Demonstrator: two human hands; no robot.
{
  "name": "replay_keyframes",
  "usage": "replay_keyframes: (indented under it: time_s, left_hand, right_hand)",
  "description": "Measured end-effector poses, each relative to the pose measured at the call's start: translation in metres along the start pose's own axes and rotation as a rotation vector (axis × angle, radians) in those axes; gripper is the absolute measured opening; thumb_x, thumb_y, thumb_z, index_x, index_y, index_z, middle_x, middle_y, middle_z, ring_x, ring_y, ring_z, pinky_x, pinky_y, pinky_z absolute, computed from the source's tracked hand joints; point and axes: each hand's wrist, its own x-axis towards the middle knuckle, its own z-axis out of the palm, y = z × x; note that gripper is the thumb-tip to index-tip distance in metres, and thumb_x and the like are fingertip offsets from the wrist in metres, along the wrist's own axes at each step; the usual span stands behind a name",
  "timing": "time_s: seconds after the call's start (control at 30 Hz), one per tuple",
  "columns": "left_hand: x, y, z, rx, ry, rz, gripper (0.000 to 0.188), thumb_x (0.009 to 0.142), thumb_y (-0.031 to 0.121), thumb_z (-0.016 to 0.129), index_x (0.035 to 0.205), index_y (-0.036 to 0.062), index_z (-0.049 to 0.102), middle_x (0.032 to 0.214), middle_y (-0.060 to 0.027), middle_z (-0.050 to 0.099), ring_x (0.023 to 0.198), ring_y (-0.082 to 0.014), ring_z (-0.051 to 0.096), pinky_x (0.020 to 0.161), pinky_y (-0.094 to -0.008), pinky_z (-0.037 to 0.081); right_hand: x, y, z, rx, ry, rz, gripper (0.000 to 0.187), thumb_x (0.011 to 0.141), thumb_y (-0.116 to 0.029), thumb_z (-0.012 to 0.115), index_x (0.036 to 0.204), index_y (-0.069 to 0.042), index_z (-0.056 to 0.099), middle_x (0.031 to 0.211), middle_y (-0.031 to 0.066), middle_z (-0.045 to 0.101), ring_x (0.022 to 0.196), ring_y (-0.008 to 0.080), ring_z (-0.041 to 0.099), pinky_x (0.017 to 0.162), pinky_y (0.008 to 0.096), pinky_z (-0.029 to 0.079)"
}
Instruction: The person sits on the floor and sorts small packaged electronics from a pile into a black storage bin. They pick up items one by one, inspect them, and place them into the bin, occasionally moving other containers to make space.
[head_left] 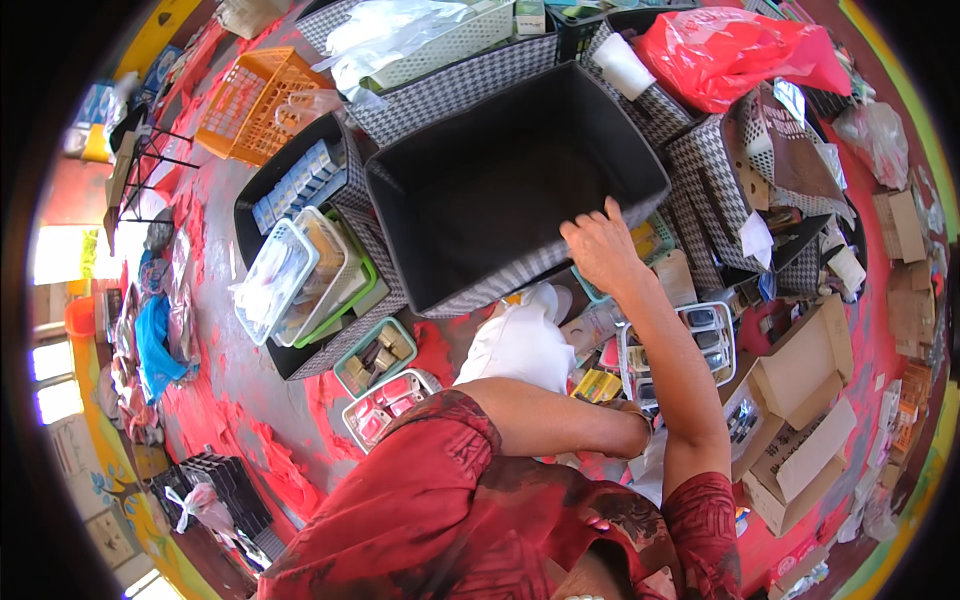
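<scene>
A large bin (490, 180) with a black lining and houndstooth outside tilts in front of me, its inside bare. My right hand (603, 248) is closed over its near right rim, fingers bent across the edge. My left arm (560, 420) crosses below the bin, a band showing near its end; the left hand itself is hidden. Beside that arm lies a bunched white cloth or bag (520, 345). A white basket (722, 375) of small dark packs stands under my right forearm. Yellow boxes (597, 386) lie next to it.
A houndstooth bin (350, 350) with plastic baskets and blue boxes stands left, near an orange crate (245, 120). More houndstooth bins (700, 170) and a red plastic bag (735, 60) crowd the far right. An opened cardboard box (800, 370) sits right. Red paint peels from the floor (230, 420).
</scene>
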Motion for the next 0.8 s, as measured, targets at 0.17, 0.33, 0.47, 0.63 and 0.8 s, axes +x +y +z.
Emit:
replay_keyframes:
  time_s: [0.17,0.33,0.47,0.63,0.8]
  left_hand:
    - [-0.006,-0.001,-0.005,-0.024,-0.004,-0.007,0.034,0.081,0.025,0.048,0.114,0.0227,0.053,0.118,0.0008,0.051,0.106,-0.0198,0.051,0.085,-0.0374,0.043]
    - [-0.006,0.004,-0.007,-0.007,-0.025,-0.032,0.034,0.080,0.025,0.051,0.113,0.0242,0.054,0.115,0.0021,0.052,0.105,-0.0196,0.052,0.084,-0.0374,0.044]
    - [-0.012,0.008,-0.009,0.028,-0.046,-0.076,0.033,0.079,0.025,0.054,0.112,0.0254,0.054,0.114,0.0031,0.053,0.104,-0.0194,0.052,0.082,-0.0374,0.045]
    - [-0.021,0.006,-0.009,0.008,-0.056,-0.123,0.034,0.077,0.025,0.057,0.111,0.0269,0.054,0.111,0.0043,0.053,0.103,-0.0192,0.052,0.081,-0.0375,0.046]
    - [-0.010,0.008,-0.004,0.011,-0.141,-0.237,0.032,0.078,0.026,0.056,0.110,0.0293,0.055,0.111,0.0050,0.054,0.105,-0.0172,0.050,0.082,-0.0379,0.045]
  right_hand:
    - [-0.029,-0.003,0.021,0.090,-0.075,-0.018,0.010,0.072,-0.005,0.050,0.076,-0.009,0.058,0.075,0.0065,0.058,0.078,0.0232,0.056,0.072,0.0349,0.043]
    - [-0.027,-0.010,0.044,0.146,-0.032,-0.088,0.011,0.073,-0.005,0.048,0.078,-0.009,0.057,0.075,0.0062,0.058,0.078,0.0223,0.056,0.073,0.0329,0.042]
    - [-0.018,-0.011,0.046,0.152,-0.045,-0.041,0.009,0.074,-0.008,0.049,0.075,-0.010,0.057,0.076,0.0064,0.060,0.074,0.0220,0.059,0.071,0.0334,0.043]
    - [-0.019,-0.027,0.030,0.195,-0.112,-0.128,0.015,0.071,-0.005,0.053,0.084,-0.008,0.058,0.078,0.0073,0.059,0.073,0.0208,0.059,0.066,0.0307,0.046]
    - [-0.019,-0.024,0.038,0.087,0.219,-0.187,0.014,0.070,-0.007,0.054,0.083,-0.006,0.056,0.076,0.0071,0.056,0.071,0.0191,0.057,0.065,0.0302,0.045]
